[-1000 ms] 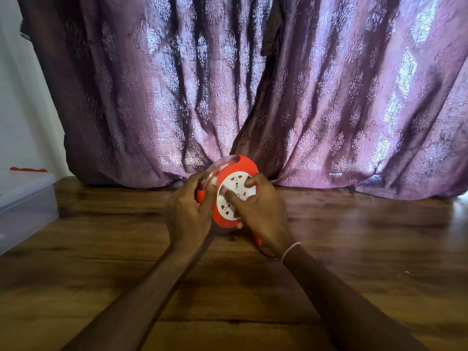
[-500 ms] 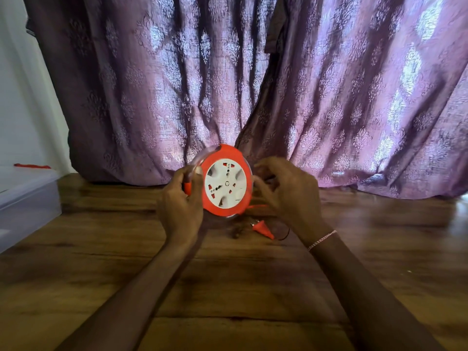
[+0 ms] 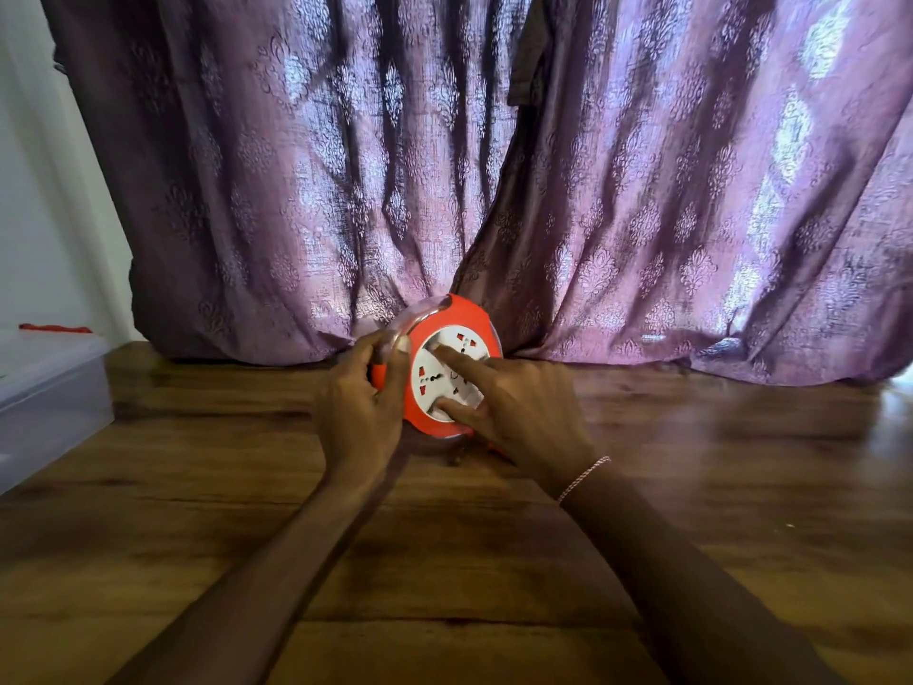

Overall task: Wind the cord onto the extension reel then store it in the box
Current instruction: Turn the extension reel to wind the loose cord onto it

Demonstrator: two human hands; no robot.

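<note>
A round orange extension reel with a white socket face stands on edge just above the wooden floor, in the middle of the head view. My left hand grips its left rim and clear handle. My right hand lies on the white face, with its forefinger and thumb pressed into the face's recesses. A bit of the orange plug and dark cord shows under the right hand, mostly hidden. A translucent plastic box sits at the left edge.
A purple patterned curtain hangs right behind the reel down to the floor. The wooden floor stretches toward me and to the right. A small red item lies on the box's lid.
My right hand, which was at the reel's right rim half a second ago, has come back onto the white face. The plug on the floor is now covered by that hand.
</note>
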